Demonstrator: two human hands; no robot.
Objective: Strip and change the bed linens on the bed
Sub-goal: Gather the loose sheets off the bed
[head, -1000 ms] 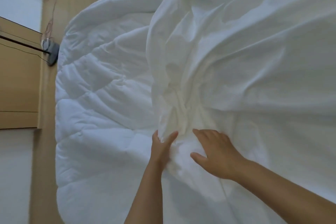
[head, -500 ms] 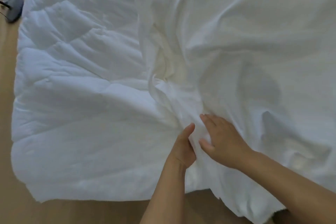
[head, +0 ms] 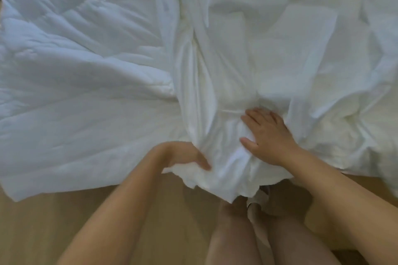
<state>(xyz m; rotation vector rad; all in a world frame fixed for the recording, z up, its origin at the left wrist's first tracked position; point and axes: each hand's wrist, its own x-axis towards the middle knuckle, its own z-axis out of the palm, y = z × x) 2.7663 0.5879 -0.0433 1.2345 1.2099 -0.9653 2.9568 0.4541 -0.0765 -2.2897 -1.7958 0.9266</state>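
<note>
gathering the thin white cover (head: 269,38) at its near edge, the person works it where it bunches into a loose wad between both hands, right at the middle of the near side; the rest of it spreads crumpled over the right half of the view, while the puffy stitched quilt (head: 75,92) lies bare on the left, its edge tucked under the cover's fold. the left hand (head: 183,155) grips the wad from the side, thumb laid across the cloth and fingers hidden beneath it; the right hand (head: 269,135) lies flat and spread on top, pressing rather than clutching. the cover looks light, limp and a little slick, so it likely slides and collapses when pulled; a hem or corner would give a surer hold than a handful of the middle. the quilt seems bulkier and soft, and may drag along if the cover snags on it. below the linens runs a tan wood-toned floor (head: 53,221), with the person's legs (head: 247,239) just beside the hanging edge; whether a mattress lies under it all i cannot tell
</note>
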